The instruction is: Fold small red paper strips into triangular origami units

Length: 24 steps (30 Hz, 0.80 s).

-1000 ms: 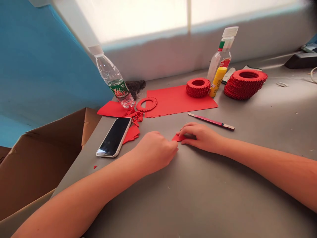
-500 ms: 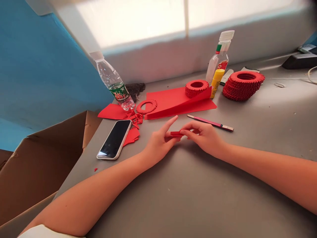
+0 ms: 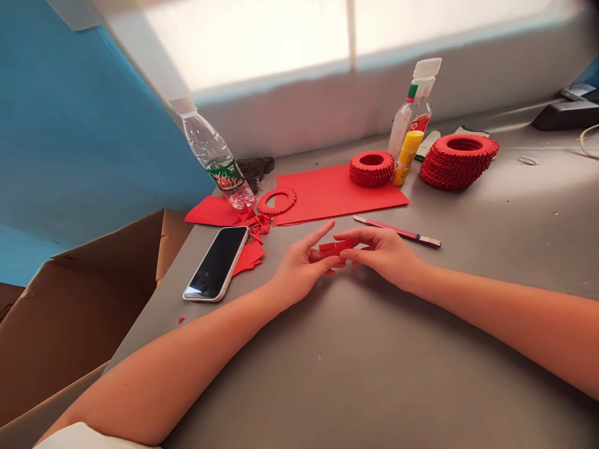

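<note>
1. Head view: both hands met over the middle of the grey desk (image 3: 374,362), with a small folded red paper piece (image 3: 333,247) held between them, just above the desk top.
2. The left hand (image 3: 299,271) pinched the piece's left end with thumb and middle fingers, while its index finger stuck out straight, clear of the paper.
3. The right hand (image 3: 384,255) gripped the piece's right end, fingers curled over the top and thumb beneath.
4. A pink cutter (image 3: 397,231) lay on the desk just behind the right hand, not touching it.
5. A phone (image 3: 216,262) lay face up to the left of the left hand, its far side resting on red scraps (image 3: 250,249).
6. Farther back lay a flat red sheet (image 3: 332,190), with a small thick red ring (image 3: 372,168) standing on its far right corner and a thin flat ring (image 3: 277,201) at its left edge.
7. A yellow glue stick (image 3: 405,157) leaned beside the thick ring, in front of a clear glue bottle (image 3: 416,106).
8. A larger stack of rings (image 3: 459,160) sat to the right of them.
9. A water bottle (image 3: 213,153) stood at the back left, near the blue wall.
10. An open cardboard box (image 3: 79,299) sat below the desk's left edge.
</note>
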Available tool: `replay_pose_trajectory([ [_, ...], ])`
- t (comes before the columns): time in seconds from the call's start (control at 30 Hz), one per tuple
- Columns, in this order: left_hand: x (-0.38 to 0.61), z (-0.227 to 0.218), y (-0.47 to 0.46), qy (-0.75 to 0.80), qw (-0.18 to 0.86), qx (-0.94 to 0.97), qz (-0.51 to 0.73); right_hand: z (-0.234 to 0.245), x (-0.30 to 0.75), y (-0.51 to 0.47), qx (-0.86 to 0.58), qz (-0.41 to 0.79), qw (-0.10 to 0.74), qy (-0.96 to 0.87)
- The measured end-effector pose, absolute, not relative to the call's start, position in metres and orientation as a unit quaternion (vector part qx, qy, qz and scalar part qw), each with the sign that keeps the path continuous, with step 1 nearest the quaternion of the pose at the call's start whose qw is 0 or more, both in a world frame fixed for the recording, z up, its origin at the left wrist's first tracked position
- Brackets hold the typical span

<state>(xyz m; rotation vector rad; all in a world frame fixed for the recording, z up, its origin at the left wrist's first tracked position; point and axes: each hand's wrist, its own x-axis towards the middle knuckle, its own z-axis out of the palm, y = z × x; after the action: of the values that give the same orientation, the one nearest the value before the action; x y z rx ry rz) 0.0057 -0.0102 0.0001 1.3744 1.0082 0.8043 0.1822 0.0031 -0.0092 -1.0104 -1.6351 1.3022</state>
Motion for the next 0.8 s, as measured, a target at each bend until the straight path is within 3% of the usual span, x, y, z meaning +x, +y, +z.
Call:
replay_pose_trajectory([
  [0.3, 0.006, 0.004, -0.012, 0.442, 0.556, 0.611, 0.351, -0.007, 0.184, 0.004, -0.390, 0.558, 0.414, -0.605],
  [0.6, 0.005, 0.000, -0.008, 0.448, 0.608, 0.550, 0.358, -0.005, 0.185, 0.000, -0.426, 0.458, 0.411, -0.662],
  [0.8, 0.004, -0.001, -0.005, 0.469, 0.598, 0.534, 0.370, -0.011, 0.190, 0.013, -0.397, 0.598, 0.412, -0.562],
])
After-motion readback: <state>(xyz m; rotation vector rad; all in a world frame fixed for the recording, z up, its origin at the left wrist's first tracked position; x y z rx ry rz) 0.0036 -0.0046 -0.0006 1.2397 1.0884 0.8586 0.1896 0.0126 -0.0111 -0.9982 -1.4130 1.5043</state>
